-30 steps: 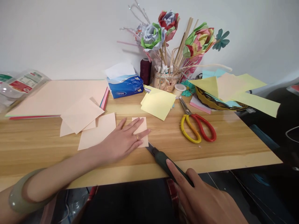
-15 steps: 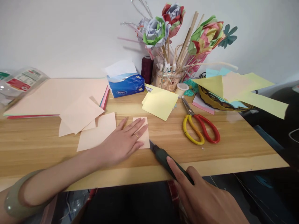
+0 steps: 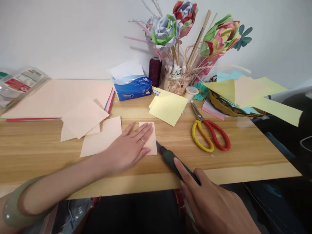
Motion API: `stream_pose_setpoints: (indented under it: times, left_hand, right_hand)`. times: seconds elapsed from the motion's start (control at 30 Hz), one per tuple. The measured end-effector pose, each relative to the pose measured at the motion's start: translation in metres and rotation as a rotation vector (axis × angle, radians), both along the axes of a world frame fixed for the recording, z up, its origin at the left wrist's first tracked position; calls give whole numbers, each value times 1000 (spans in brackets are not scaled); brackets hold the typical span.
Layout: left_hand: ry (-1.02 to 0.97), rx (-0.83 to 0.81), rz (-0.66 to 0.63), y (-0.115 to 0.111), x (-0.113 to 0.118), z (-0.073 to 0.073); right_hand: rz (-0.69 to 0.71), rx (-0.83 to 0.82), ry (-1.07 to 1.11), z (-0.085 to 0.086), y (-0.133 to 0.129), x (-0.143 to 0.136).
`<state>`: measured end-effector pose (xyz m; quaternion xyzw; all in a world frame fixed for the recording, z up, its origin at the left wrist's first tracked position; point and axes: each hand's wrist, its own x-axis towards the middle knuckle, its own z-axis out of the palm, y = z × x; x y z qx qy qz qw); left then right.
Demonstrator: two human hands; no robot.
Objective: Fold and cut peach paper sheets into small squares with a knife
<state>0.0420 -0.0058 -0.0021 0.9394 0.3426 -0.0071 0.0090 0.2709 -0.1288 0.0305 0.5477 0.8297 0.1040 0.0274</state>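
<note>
A small folded peach paper (image 3: 152, 143) lies on the wooden table (image 3: 234, 165). My left hand (image 3: 131, 144) rests flat over it, fingers stretched out, pressing its left part. My right hand (image 3: 197, 188) is wrapped round a dark green knife (image 3: 170, 161), index finger along the top of the handle. The knife's blade points up and left, beside the paper's right edge. Another peach sheet (image 3: 97, 143) is partly under my left wrist and hand, and more peach pieces (image 3: 84, 118) overlap it at the left.
Scissors (image 3: 200, 120) with yellow and red handles lie right of the knife. Behind are yellow paper squares (image 3: 168, 109), a blue tissue pack (image 3: 133, 87), a pot of sticks and paper flowers (image 3: 176, 83), a paper-filled basket (image 3: 219, 104) and a large peach stack (image 3: 73, 87).
The knife tip has moved slightly up along the paper's right edge, with my right hand. My left hand stays flat on the paper. The whole view has shifted a little.
</note>
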Motion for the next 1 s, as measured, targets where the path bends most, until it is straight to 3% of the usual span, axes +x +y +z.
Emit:
stream_pose_setpoints:
  times: [0.5, 1.0]
  left_hand:
    - [21, -15, -5, 1, 2, 1]
    - [-13, -8, -2, 2, 3, -3]
  right_hand:
    - [-8, 141, -2, -2, 24, -7]
    - [-39, 115, -20, -2, 54, -11]
